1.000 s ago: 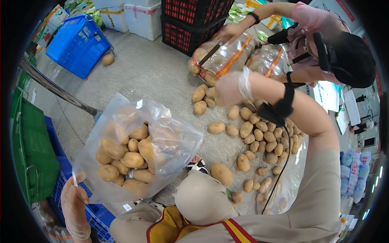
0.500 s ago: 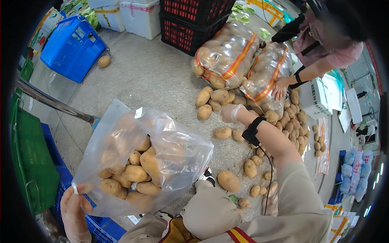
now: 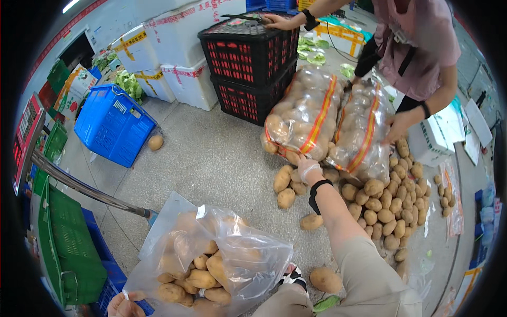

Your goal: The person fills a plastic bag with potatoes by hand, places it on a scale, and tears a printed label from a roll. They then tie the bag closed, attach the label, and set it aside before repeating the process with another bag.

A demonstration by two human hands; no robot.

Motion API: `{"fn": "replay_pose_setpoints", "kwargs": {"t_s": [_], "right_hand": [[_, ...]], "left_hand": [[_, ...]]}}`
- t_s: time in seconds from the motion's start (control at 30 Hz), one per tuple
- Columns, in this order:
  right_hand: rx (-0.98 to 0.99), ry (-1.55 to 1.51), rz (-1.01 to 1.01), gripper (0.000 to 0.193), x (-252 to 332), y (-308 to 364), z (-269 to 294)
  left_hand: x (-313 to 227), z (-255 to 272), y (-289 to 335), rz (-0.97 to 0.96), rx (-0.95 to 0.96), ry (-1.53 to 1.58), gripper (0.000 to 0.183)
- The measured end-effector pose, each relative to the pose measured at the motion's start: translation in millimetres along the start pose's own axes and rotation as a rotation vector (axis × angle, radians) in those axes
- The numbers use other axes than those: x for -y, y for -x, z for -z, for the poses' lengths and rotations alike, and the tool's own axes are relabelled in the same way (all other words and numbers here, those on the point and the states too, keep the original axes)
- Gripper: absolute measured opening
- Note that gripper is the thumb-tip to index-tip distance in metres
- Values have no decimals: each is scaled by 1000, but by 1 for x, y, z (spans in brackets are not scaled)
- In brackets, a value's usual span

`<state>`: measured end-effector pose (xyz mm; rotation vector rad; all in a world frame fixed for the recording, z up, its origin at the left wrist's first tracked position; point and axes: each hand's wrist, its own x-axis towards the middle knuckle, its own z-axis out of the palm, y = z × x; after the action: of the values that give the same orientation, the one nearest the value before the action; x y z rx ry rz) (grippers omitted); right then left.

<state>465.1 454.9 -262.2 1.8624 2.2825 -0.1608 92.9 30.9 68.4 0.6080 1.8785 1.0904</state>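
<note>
A clear plastic bag (image 3: 253, 269) with potatoes in it lies open at the lower left. My left hand (image 3: 127, 305), at the lower edge, pinches the bag's rim between thumb and fingers. My right hand (image 3: 310, 168), in a thin clear glove, is stretched forward to the lower end of a full clear potato sack (image 3: 306, 108) with a red-and-yellow stripe. Its fingers are bent at the sack's edge, partly hidden. Loose potatoes (image 3: 285, 182) lie beside that hand. A second striped potato sack (image 3: 364, 127) leans close by on the right.
A person in pink (image 3: 417, 58) rests one hand on the second sack and the other on stacked black crates (image 3: 248, 53), by a dark long thing. A potato heap (image 3: 391, 206) spreads to the right. A blue crate (image 3: 113, 124), a metal pole (image 3: 90, 185) and a green bin (image 3: 71, 248) stand left.
My right hand has moved from the loose potatoes to the sack's lower end. The other person has straightened, one hand now on the black crates. My view has tilted up; my left hand keeps the bag.
</note>
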Motion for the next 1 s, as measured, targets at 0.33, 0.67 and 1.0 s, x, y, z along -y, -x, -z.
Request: {"fn": "replay_pose_setpoints", "kwargs": {"t_s": [0.33, 0.67, 1.0], "right_hand": [[164, -335, 292, 32, 27, 92, -72], [322, -519, 436, 36, 53, 164, -68], [377, -327, 573, 33, 67, 176, -111]], "left_hand": [[-8, -13, 3, 11, -105, 9, 33], [19, -16, -11, 13, -191, -153, 37], [23, -21, 11, -99, -43, -161, 45]]}}
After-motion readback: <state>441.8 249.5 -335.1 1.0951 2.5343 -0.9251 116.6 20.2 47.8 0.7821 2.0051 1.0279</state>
